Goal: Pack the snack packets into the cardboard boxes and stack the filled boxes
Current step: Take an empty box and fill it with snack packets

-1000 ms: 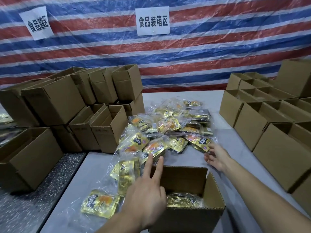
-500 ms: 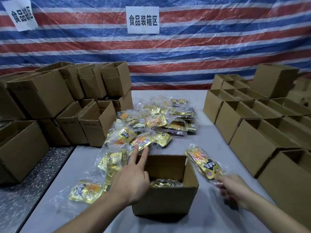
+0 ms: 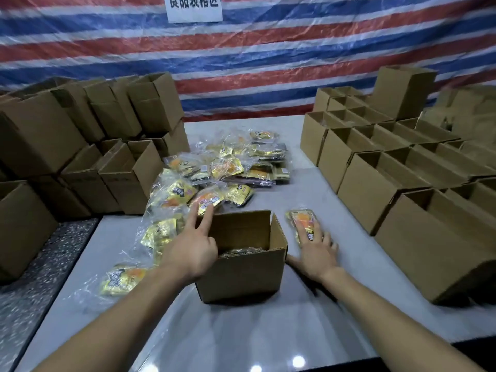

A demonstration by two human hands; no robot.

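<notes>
An open cardboard box [image 3: 241,275] stands on the grey table [image 3: 241,331] in front of me, with packets lying at its bottom. My left hand [image 3: 192,248] rests on the box's left rim, two fingers stretched out straight. My right hand [image 3: 318,251] lies flat on a yellow-orange snack packet [image 3: 302,220] on the table just right of the box. A heap of yellow snack packets [image 3: 214,170] spreads behind and left of the box. One loose packet [image 3: 122,280] lies near the table's left edge.
Stacked cardboard boxes [image 3: 80,146] fill the left side, some on a speckled lower surface [image 3: 32,291]. Rows of open empty boxes [image 3: 402,178] line the right side of the table. A striped tarp with a white sign [image 3: 194,8] hangs behind.
My right hand took a packet from the heap, carried it back to the right of the box, and now presses it flat on the table. My left hand stayed on the box rim.
</notes>
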